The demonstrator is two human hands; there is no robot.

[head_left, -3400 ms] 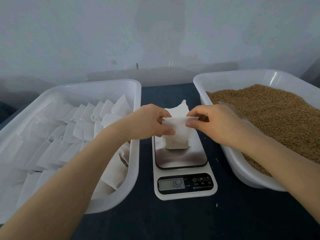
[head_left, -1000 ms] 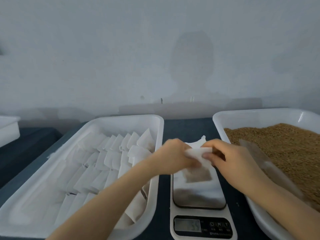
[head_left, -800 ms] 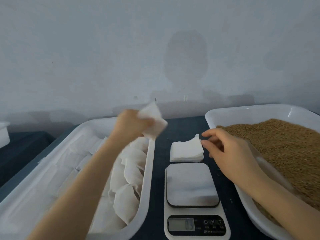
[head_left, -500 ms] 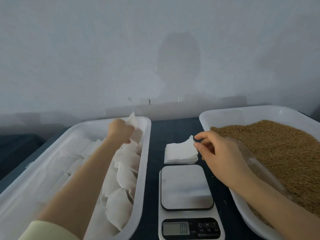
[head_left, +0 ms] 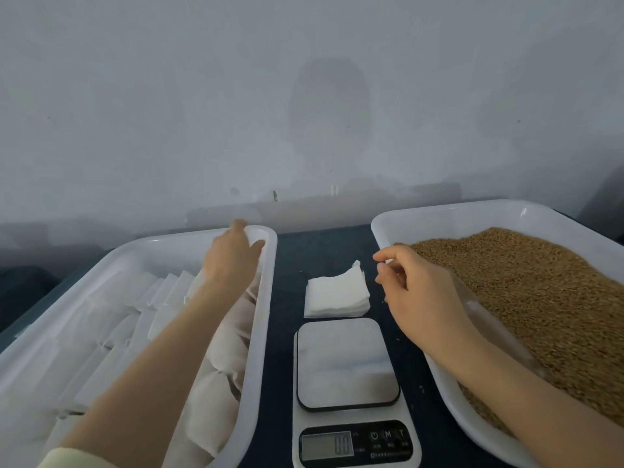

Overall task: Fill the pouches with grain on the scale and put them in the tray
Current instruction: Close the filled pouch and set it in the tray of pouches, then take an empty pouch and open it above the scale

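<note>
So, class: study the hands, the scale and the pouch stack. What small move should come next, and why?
Probably the right hand should pinch the top one off the stack of empty pouches beside it: the scale is bare, its display shows zero, and the left hand holds nothing over the tray.

Scale [head_left: 347, 363] between pouch tray [head_left: 266, 298] left, grain tray [head_left: 439, 214] right

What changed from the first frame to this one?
The left hand lifted the filled pouch off the scale, carried it left into the tray and let go. The right hand released it too. The display dropped to zero. The empty-pouch stack and grain tray stayed put.
</note>
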